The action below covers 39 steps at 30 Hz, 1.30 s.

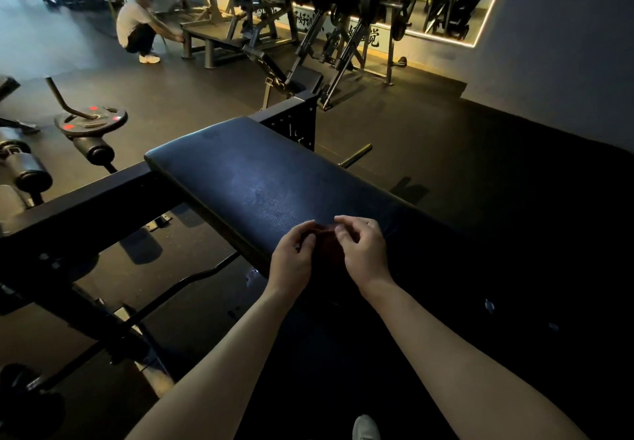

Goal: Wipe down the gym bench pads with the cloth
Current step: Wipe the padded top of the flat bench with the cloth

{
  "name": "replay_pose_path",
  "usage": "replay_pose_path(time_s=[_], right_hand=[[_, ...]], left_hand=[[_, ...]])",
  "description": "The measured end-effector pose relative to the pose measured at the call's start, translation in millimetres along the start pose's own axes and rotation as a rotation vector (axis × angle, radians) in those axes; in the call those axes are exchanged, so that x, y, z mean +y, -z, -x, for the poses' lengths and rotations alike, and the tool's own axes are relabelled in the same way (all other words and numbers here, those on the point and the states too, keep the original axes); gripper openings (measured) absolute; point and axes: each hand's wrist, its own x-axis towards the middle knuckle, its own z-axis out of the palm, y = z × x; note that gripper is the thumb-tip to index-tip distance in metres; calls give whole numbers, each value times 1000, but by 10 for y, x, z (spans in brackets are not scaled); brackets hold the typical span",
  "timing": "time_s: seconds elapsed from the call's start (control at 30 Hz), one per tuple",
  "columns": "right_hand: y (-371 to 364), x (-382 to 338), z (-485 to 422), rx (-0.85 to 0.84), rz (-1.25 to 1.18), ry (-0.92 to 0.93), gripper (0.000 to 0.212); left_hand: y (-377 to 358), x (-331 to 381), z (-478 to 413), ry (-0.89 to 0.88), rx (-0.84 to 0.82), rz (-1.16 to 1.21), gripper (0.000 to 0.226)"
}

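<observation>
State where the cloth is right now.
In the head view, the dark red cloth is just below centre, held bunched between the left hand and the right hand, over the near end of the bench pad.

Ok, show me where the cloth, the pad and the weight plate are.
cloth (328,245): head view, on its dark bunched middle.
pad (260,178): head view, on the bare top surface.
weight plate (100,122): head view, on its flat upper face.
</observation>
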Motion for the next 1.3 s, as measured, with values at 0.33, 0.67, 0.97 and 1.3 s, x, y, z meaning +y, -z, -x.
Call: replay_pose_path(time_s=[0.33, 0.67, 0.97, 1.3], right_hand=[[119, 49, -221, -50, -100, -112, 21], [261, 157, -489, 98, 57, 4, 21], [23, 544, -539, -314, 722, 345, 41], [-35, 645, -907, -188, 706, 283, 31]], left_hand=[[-60, -65, -199, -46, -135, -523, 42], [-540, 140, -407, 62, -29, -263, 18], [-373, -272, -484, -225, 65, -637, 29], [-295, -367, -467, -262, 107, -727, 47]])
